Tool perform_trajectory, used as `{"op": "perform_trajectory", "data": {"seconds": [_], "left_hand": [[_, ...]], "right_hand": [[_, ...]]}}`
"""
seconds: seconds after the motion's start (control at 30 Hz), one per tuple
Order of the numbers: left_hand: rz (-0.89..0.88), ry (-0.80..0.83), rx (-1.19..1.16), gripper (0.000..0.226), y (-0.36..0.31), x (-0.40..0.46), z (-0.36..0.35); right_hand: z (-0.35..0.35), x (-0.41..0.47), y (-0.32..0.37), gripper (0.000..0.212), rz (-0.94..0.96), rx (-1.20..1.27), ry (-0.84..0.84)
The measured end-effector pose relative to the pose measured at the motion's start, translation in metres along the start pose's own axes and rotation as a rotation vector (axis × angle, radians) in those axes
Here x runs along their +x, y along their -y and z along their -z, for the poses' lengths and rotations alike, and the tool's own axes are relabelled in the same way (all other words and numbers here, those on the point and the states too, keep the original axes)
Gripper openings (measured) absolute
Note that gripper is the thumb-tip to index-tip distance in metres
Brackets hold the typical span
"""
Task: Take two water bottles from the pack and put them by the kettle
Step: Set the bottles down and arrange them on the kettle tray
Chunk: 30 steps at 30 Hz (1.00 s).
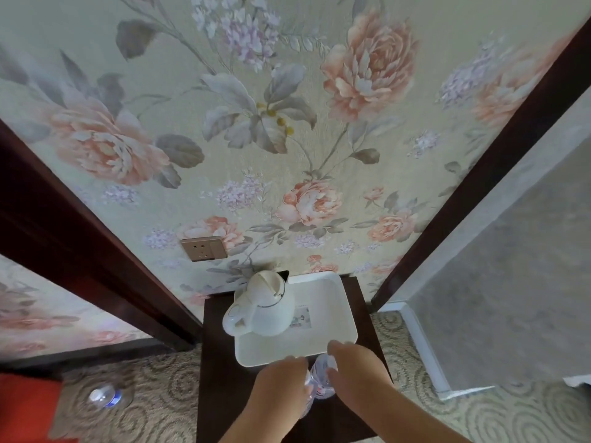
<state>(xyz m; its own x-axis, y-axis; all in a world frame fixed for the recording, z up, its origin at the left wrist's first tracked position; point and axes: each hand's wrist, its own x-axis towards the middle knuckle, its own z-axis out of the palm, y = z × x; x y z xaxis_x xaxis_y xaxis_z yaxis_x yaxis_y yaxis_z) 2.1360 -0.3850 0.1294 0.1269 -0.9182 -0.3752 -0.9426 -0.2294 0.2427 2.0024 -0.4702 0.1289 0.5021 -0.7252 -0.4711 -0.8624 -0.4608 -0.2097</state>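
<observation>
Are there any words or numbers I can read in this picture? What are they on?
No words can be read.
Card on the tray: printed picture, too blurred.
Floor bottle: blue label, too small.
Bottles in the hands: nothing legible.

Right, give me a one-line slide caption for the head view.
Both hands, left and right, bring water bottles toward the white tray holding the kettle.
</observation>
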Motion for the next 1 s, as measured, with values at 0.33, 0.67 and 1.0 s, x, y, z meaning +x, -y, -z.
{"op": "perform_trajectory", "data": {"seconds": [0.33,0.67,1.0], "left_hand": [[-0.128,-0.163,0.077,0.011,-0.006,0.098,0.12],[0.008,-0.16,0.034,0.014,0.008,0.205,0.094],[0.026,-0.189,-0.028,0.022,0.028,0.227,0.056]], "right_hand": [[0.132,0.072,-0.014,0.015,-0.03,0.126,-0.192],[0.115,0.176,-0.047,0.021,-0.022,0.158,-0.119],[0.097,0.209,-0.049,0.02,0.06,0.07,-0.098]]}}
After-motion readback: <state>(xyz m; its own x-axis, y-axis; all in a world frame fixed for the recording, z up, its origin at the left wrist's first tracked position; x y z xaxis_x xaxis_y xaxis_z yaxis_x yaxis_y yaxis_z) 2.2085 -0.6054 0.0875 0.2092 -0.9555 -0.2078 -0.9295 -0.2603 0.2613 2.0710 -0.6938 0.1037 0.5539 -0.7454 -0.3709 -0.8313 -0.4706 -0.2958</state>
